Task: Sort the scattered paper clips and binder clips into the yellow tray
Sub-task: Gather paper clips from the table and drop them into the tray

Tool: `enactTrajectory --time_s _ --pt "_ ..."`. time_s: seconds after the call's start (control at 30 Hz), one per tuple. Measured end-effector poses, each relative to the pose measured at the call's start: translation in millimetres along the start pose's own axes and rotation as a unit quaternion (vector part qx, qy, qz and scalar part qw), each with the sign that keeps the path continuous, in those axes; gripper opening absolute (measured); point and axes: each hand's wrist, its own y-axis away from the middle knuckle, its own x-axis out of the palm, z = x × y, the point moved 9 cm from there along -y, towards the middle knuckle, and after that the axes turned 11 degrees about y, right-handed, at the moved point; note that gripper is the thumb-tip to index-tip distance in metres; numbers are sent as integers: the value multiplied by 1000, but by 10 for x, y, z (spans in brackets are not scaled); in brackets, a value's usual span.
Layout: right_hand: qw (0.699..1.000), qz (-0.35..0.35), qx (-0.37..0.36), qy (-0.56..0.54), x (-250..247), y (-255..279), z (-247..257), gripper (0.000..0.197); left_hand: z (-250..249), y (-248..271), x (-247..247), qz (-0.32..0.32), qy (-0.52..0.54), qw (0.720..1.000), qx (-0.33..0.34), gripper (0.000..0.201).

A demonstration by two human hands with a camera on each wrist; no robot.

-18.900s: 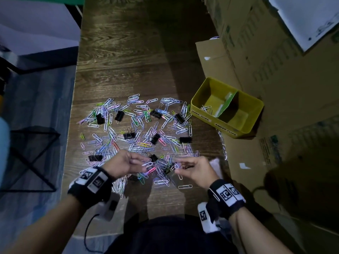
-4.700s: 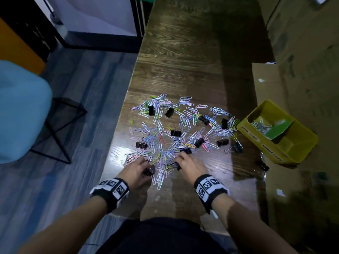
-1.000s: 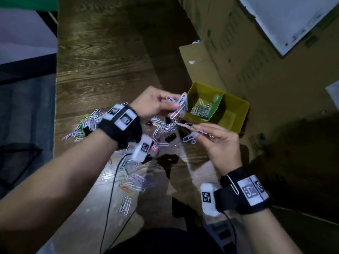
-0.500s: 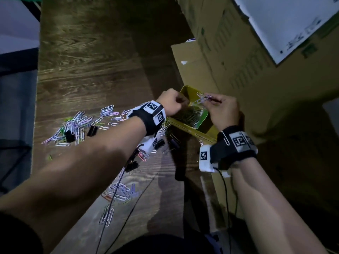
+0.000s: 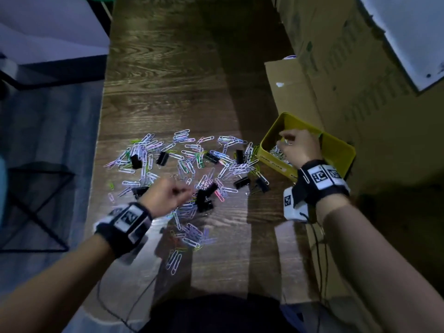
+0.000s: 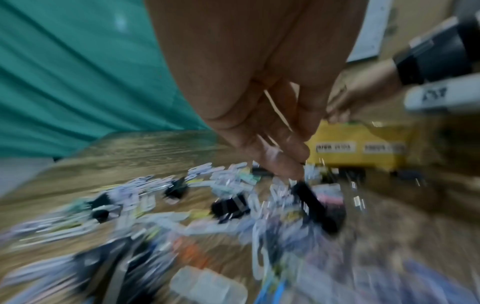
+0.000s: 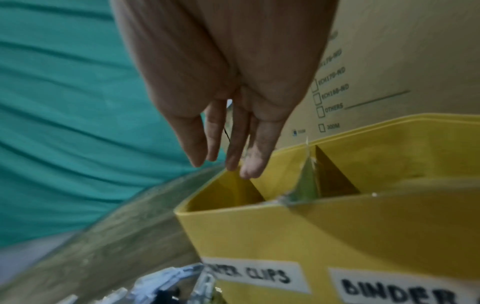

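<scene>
Coloured paper clips [image 5: 192, 169] and black binder clips [image 5: 204, 195] lie scattered on the dark wooden table. At the right stands the yellow tray [image 5: 336, 143], its front labelled "PAPER CLIPS" [image 7: 252, 275] and "BINDER" [image 7: 397, 292], with a green divider [image 7: 306, 181]. Paper clips [image 5: 278, 152] fill its left compartment. My right hand [image 5: 286, 140] hangs over that compartment, its fingers [image 7: 249, 156] straight and pointing down with nothing plainly held. My left hand [image 5: 177, 193] hovers low over the pile, loosely curled; in the blurred left wrist view its fingertips [image 6: 288, 164] are just above a binder clip [image 6: 311, 203].
Tall cardboard boxes [image 5: 360, 80] and a cardboard flap [image 5: 293, 92] wall in the table's right side behind the tray. The table's left edge drops to the floor, where a black metal frame [image 5: 36, 207] stands. Thin cables [image 5: 317, 248] trail from my wrists.
Both hands were at the tray half a second ago. My left hand has swung back left to the pile. My right hand stays over the tray, and the clips it pinched no longer show.
</scene>
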Motion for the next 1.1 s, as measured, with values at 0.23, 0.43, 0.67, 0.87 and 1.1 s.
enactTrajectory --time_s 0.23,0.43,0.67,0.87,1.1 --pt "983 131 -109 -74 452 1123 452 9 778 707 196 -44 -128 991 17 46" --pt "930 268 -225 113 1696 1942 574 22 941 924 827 23 -226 974 -15 63" --pt "925 273 -207 161 2160 2464 556 73 784 1210 682 -49 -174 982 54 56" --pt "899 221 -279 256 2052 2444 838 91 1239 1091 384 -74 -163 981 -79 65" --pt "854 236 -368 281 2224 2587 882 67 917 1195 941 18 -219 975 35 62"
